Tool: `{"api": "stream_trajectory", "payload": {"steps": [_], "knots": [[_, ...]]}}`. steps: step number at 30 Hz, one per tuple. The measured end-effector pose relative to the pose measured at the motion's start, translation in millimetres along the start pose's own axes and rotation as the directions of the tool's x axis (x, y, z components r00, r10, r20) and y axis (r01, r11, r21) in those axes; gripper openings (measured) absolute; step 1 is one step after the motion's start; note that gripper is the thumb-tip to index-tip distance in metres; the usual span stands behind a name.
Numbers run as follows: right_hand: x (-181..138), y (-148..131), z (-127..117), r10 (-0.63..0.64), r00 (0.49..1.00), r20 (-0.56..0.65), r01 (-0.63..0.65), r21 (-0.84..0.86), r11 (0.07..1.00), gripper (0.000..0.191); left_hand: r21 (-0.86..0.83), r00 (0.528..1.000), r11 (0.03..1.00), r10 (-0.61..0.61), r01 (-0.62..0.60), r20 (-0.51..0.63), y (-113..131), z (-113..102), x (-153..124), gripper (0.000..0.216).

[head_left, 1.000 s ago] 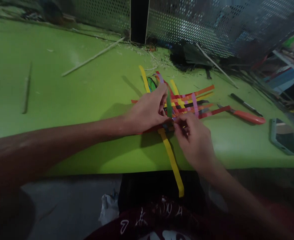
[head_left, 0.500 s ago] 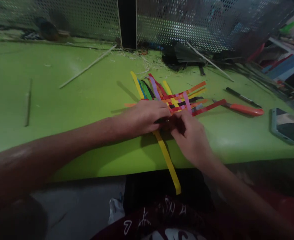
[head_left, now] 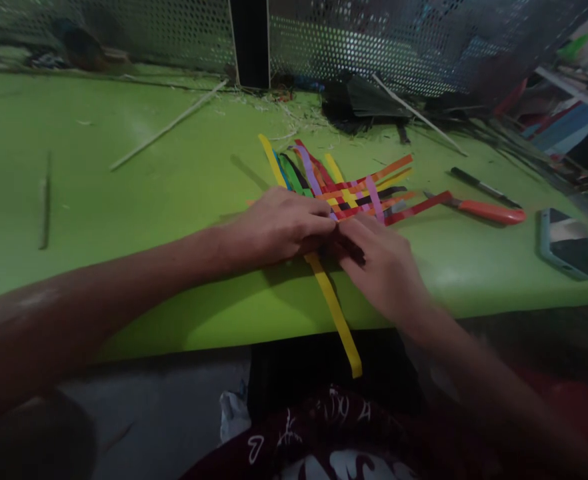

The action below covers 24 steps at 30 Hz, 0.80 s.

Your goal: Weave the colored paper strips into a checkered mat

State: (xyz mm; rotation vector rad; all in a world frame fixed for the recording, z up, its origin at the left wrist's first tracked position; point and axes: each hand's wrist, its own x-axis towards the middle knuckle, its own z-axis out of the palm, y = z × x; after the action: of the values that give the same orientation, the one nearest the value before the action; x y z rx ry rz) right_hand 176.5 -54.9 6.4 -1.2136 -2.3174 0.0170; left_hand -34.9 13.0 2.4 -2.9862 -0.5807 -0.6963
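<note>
Flat coloured strips, woven over and under one another, form a small mat (head_left: pixel 347 197) on the green tabletop. Loose strip ends in yellow, green, purple, red and orange fan out at its far and right sides. My left hand (head_left: pixel 294 223) lies over the mat's near left part, its fingers bent and pinching at the edge. Right beside it, my right hand (head_left: pixel 379 257) pinches the same near edge, fingertips almost touching the left ones. What lies between the fingertips is mostly hidden. A long yellow strip (head_left: pixel 334 310) runs from under my hands past the table's front edge.
Right of the mat lie an orange-handled knife (head_left: pixel 489 211), a black pen (head_left: pixel 484 187) and a phone (head_left: pixel 567 243). Thin sticks (head_left: pixel 169 127) rest on the green table (head_left: pixel 139 193). Scraps and dark strips (head_left: pixel 364 107) gather along the perforated metal panel (head_left: pixel 374 47) at the back.
My hands have drawn slightly closer together at the mat's near edge, and the fingers of my left hand have closed down more. The whole view has shifted a little.
</note>
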Motion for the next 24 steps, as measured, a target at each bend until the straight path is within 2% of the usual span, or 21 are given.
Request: {"api": "stream_trajectory", "payload": {"steps": [7, 11, 19, 24], "knots": [[-3, 1, 1, -0.091, 0.993, -0.074, 0.09, -0.008, 0.996, 0.02, -0.136, 0.999, 0.99, -0.019, 0.025, 0.049, -5, -5, 0, 0.022], [-4, 2, 3, -0.143, 0.986, -0.09, 0.143, -0.007, 0.99, 0.018, -0.209, 0.996, 0.977, -0.02, 0.038, 0.084, -11, -6, -1, 0.02], [-4, -3, 3, -0.151, 0.981, -0.123, 0.144, -0.065, 0.987, 0.02, -0.184, 0.998, 0.982, -0.021, 0.033, 0.065, -14, -3, -1, 0.019], [-6, -9, 3, -0.1, 0.993, -0.068, 0.087, -0.179, 0.98, 0.025, -0.155, 0.997, 0.987, -0.034, 0.046, 0.075, -13, -2, 2, 0.016]]}}
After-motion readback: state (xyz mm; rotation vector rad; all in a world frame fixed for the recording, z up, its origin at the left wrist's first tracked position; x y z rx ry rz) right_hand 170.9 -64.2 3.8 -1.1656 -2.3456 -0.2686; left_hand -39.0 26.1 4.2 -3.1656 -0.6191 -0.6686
